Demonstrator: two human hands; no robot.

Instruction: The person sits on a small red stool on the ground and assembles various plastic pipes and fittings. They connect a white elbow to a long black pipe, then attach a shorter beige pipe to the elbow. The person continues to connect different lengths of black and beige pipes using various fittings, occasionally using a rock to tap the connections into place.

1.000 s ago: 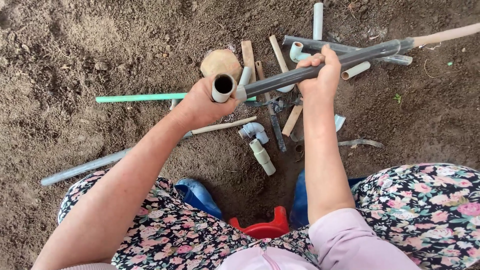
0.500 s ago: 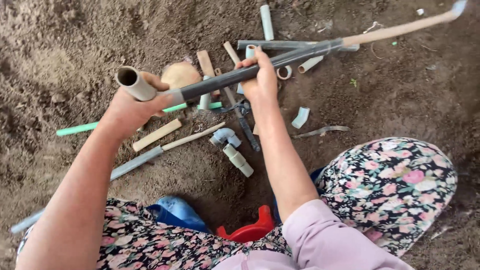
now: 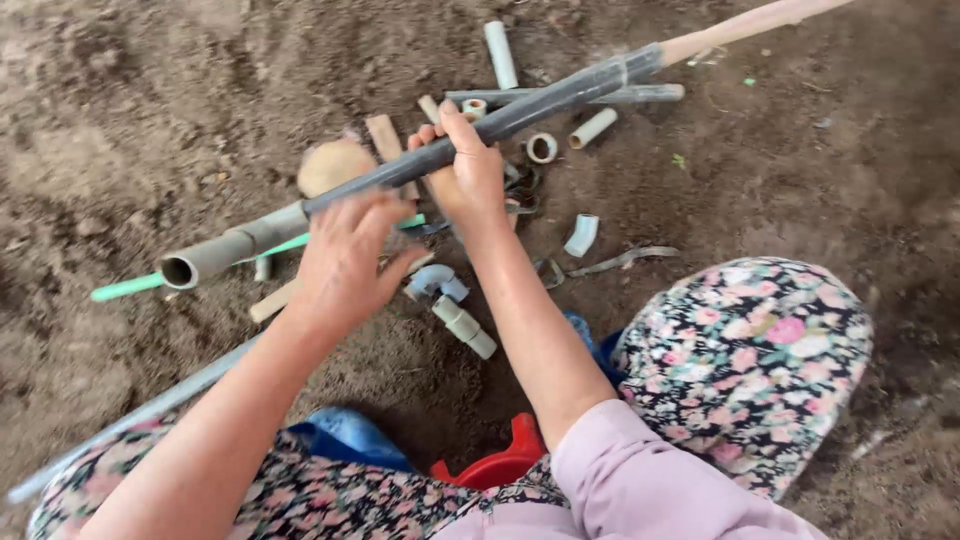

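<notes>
A long grey pipe (image 3: 540, 105) runs slantwise over the soil, its open near end (image 3: 190, 266) at the left and a pale stick (image 3: 745, 25) coming out of its far end at the top right. My right hand (image 3: 468, 175) grips the pipe around its middle. My left hand (image 3: 345, 262) is blurred, fingers spread, just under the pipe's lighter end section, and I cannot tell whether it touches it.
Under the pipe lie short pipe offcuts (image 3: 499, 52), a grey elbow fitting (image 3: 436, 283), a thin green tube (image 3: 128, 287), wooden slats (image 3: 384, 137), a round tan object (image 3: 335, 166) and a long grey pipe (image 3: 130, 418). A red object (image 3: 500, 462) sits between my floral-clad knees.
The view has shifted and the pipe's near end has swung left and lower. My left hand has let go of that end and slid up along the pipe with fingers apart.
</notes>
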